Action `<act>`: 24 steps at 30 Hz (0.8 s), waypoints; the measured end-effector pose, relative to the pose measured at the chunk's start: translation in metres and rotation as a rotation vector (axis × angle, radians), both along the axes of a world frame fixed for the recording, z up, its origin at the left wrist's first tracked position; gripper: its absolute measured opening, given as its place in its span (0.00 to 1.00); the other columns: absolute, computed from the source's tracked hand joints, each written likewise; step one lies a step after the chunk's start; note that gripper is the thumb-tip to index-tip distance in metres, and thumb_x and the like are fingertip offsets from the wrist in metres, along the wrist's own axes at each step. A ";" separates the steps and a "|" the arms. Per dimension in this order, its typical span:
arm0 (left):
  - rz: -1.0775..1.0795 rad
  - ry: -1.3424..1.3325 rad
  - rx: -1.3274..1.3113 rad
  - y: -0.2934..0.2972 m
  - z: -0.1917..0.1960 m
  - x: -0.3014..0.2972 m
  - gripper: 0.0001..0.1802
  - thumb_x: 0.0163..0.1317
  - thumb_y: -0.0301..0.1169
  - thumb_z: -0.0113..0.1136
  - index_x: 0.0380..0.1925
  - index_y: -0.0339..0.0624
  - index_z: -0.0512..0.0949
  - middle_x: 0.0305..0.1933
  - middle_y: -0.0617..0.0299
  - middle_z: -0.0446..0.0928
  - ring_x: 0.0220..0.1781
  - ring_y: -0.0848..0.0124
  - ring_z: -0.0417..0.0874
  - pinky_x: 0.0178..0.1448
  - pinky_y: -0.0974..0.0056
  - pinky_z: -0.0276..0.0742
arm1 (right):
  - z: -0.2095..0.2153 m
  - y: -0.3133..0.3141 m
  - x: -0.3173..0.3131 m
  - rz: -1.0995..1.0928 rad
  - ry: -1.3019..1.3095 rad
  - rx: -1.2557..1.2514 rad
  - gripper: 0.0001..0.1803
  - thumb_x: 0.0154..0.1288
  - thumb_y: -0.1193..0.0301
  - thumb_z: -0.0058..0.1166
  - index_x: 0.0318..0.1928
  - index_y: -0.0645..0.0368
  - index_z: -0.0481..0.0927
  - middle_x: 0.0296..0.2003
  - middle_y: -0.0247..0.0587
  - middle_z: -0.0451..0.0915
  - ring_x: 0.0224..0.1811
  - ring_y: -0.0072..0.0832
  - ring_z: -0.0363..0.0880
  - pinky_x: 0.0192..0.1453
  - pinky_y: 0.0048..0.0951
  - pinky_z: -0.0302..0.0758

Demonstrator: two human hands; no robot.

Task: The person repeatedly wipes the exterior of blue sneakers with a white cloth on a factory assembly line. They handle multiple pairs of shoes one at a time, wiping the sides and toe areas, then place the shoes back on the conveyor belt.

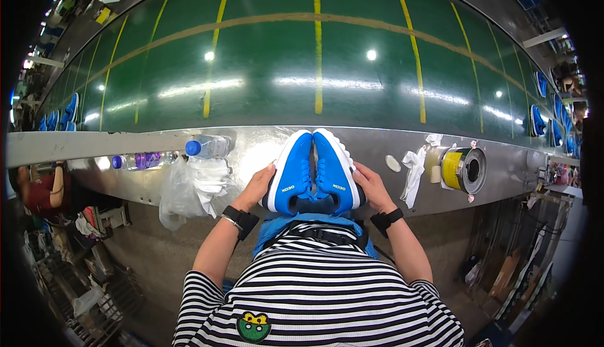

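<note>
A pair of blue sneakers with white soles stands side by side on the metal ledge before me, toes touching or nearly so and pointing away. My left hand [257, 186] is closed around the outer heel side of the left sneaker [291, 174]. On the other side, my right hand [372, 186] grips the outer heel side of the right sneaker [333, 174]. The fingertips of both hands are partly hidden behind the shoes. Each wrist wears a black band.
Beyond the metal ledge [251, 152] runs a green conveyor belt [264, 51] with yellow lines. Left of me are a clear bottle with a blue cap [207, 147], other bottles and a plastic bag [176, 190]. To the right lie white cloth [412, 174] and a yellow-labelled tin [464, 169].
</note>
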State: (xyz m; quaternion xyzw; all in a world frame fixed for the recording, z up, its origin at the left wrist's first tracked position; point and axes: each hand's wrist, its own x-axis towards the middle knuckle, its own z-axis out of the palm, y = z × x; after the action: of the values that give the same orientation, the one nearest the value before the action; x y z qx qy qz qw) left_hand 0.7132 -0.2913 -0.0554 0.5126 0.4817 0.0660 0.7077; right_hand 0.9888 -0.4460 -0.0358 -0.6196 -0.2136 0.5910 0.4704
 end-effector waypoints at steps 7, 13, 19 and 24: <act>0.041 -0.005 -0.070 0.006 0.002 -0.004 0.30 0.70 0.49 0.37 0.49 0.31 0.73 0.45 0.58 0.76 0.45 0.75 0.73 0.53 0.70 0.68 | -0.001 0.002 -0.003 -0.015 0.078 0.046 0.28 0.70 0.57 0.42 0.60 0.67 0.65 0.53 0.41 0.73 0.53 0.23 0.70 0.58 0.24 0.66; 0.076 -0.010 -0.090 0.013 0.011 0.004 0.32 0.69 0.52 0.36 0.47 0.29 0.73 0.44 0.58 0.77 0.45 0.74 0.74 0.52 0.70 0.69 | -0.001 0.010 0.000 -0.030 0.116 -0.018 0.29 0.71 0.55 0.36 0.60 0.67 0.66 0.51 0.41 0.74 0.51 0.21 0.72 0.55 0.23 0.68; 0.008 0.038 0.047 0.024 0.039 0.021 0.32 0.69 0.50 0.36 0.50 0.28 0.71 0.47 0.54 0.76 0.48 0.72 0.74 0.55 0.69 0.67 | 0.005 0.018 -0.001 -0.054 0.073 -0.066 0.28 0.71 0.53 0.36 0.56 0.66 0.69 0.47 0.40 0.76 0.47 0.21 0.74 0.52 0.23 0.70; -0.029 0.053 0.062 0.032 0.047 0.031 0.33 0.68 0.52 0.38 0.54 0.29 0.69 0.54 0.50 0.73 0.54 0.69 0.71 0.59 0.67 0.64 | 0.009 0.014 -0.002 -0.119 0.056 -0.057 0.29 0.70 0.51 0.37 0.55 0.65 0.71 0.45 0.39 0.78 0.44 0.20 0.75 0.48 0.22 0.71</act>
State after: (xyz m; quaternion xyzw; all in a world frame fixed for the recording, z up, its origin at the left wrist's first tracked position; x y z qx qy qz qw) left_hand 0.7446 -0.2595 -0.0088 0.5429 0.4904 0.0571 0.6794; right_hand 0.9869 -0.4322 -0.0264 -0.6278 -0.1463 0.5849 0.4923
